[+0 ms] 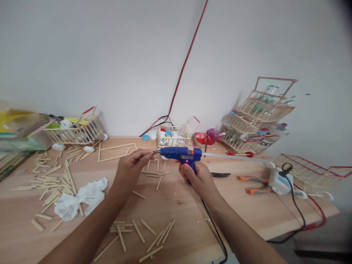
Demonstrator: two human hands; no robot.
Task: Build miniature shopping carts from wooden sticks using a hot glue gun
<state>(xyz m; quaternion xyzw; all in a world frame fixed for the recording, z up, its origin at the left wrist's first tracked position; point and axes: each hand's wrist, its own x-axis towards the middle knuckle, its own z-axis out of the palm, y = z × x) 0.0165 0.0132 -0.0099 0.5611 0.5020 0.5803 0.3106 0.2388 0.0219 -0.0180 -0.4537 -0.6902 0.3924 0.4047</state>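
My right hand (195, 179) grips the handle of a blue hot glue gun (180, 154), held level above the wooden table (176, 205), its nozzle pointing left and a clear glue stick (233, 157) sticking out of its back. My left hand (134, 165) is pinched at the nozzle tip, fingers closed on something small that I cannot make out, perhaps a thin wooden stick. Short wooden sticks (143, 234) lie loose on the table below both hands.
A crumpled white tissue (79, 200) lies left. A rectangular stick frame (117, 151) and small stick baskets (74, 132) (173, 136) stand at the back. Stacked stick carts (258, 117) are right, with orange-handled pliers (251, 184), a power strip (280, 179), and cables.
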